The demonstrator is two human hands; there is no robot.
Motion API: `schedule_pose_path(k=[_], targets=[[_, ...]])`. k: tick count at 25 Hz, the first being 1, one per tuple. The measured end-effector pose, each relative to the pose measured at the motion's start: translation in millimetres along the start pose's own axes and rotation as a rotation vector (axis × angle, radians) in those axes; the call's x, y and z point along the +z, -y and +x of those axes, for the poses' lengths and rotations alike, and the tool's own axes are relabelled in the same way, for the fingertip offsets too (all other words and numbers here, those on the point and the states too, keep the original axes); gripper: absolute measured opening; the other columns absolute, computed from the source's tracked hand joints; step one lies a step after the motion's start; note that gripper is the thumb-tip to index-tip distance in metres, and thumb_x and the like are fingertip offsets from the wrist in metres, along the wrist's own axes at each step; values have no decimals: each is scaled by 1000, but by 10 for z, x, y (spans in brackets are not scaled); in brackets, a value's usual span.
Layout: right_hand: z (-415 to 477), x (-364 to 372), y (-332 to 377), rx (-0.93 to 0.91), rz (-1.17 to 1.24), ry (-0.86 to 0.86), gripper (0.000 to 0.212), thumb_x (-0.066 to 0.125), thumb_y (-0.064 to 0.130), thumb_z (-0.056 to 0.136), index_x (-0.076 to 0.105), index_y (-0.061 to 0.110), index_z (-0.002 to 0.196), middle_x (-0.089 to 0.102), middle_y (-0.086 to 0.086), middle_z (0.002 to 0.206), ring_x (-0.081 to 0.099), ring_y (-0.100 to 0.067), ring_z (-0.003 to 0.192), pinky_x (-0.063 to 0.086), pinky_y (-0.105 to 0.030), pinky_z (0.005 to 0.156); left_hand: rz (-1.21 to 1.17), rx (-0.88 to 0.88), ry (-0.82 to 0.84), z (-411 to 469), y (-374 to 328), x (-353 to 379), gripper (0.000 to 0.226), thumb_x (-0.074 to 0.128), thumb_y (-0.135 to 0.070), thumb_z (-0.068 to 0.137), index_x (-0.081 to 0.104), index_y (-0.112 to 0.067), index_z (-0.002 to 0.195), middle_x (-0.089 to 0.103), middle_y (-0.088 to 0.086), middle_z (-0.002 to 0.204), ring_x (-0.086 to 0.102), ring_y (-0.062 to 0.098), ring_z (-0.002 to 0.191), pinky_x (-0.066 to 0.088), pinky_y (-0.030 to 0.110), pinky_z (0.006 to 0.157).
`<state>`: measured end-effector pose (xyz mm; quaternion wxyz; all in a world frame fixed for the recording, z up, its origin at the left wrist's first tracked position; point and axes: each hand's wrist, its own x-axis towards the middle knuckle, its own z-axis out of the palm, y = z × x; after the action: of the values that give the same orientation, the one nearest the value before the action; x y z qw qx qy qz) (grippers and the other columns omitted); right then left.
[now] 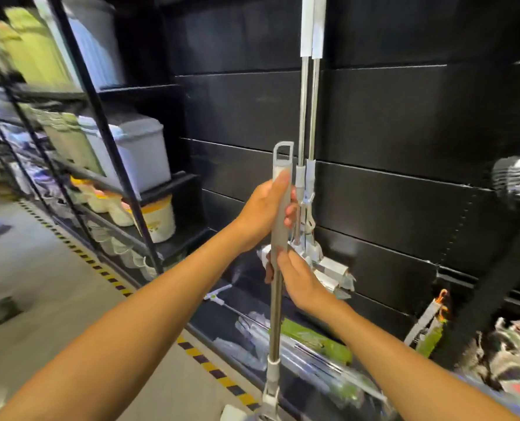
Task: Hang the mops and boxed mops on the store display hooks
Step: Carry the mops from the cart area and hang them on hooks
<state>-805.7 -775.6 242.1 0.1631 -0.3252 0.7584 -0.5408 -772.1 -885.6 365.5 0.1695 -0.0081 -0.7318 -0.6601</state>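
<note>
Mop (pixel 275 323) stands upright before the black wall. Left hand (pixel 265 208) wraps its grey grip; right hand (pixel 298 278) wraps the pole below. Probably light, rigid, slippery steel: hold the grip, steer the top loop (pixel 283 163).

Black rack (pixel 111 141) stands left. Upper shelves carry grey bins (pixel 137 153) and green bins (pixel 34 47); a lower shelf carries pale buckets (pixel 160 218). Yellow-black tape (pixel 198 357) runs along the floor (pixel 40 284).

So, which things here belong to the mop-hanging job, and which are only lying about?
Job: held mop; left hand; right hand; two hung mops; wrapped mops on the bottom shelf.
Lying about: storage bins; buckets; brush at right.
</note>
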Motion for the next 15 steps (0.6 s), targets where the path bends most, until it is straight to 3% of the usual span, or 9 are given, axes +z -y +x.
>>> schedule_pose_path(k=[1,4,8,13,15], targets=[[164,-40,99,-33,-6,17,63,30,62,102,65,12,90,72,-12,85,71,-27,86,56,-52,91,3,15,-10,123,-87,-96,53,42,-65,95,55,-15,81,51,-1,58,48,16,52,50,35,65],[575,-156,554,-111,16,49,46,32,41,112,61,9,96,70,-4,80,72,-10,76,59,-30,83,11,68,-37,510,-396,-364,52,37,-62,99,55,-17,81,54,-4,56,49,13,50,51,34,65],[1117,-260,1135,-185,47,14,46,33,48,110,60,14,96,71,-7,80,74,-38,82,62,-51,89,9,175,-54,1037,-860,-705,53,34,-57,107,55,-17,80,55,-4,57,50,12,51,53,31,62],[1760,-499,1896,-243,-26,-86,49,32,51,110,59,11,101,70,-11,86,74,-28,77,63,-26,68,-31,298,-29,1705,-1471,-1086,55,39,-64,104,54,-18,78,52,-5,57,48,12,49,53,33,60],[1960,-572,2146,-237,-45,-125,49,32,53,109,61,14,99,70,-8,83,74,-22,74,64,-28,71,-39,323,-15,1933,-1688,-1201,56,40,-66,102,54,-19,77,52,-5,57,48,12,48,53,33,59]])
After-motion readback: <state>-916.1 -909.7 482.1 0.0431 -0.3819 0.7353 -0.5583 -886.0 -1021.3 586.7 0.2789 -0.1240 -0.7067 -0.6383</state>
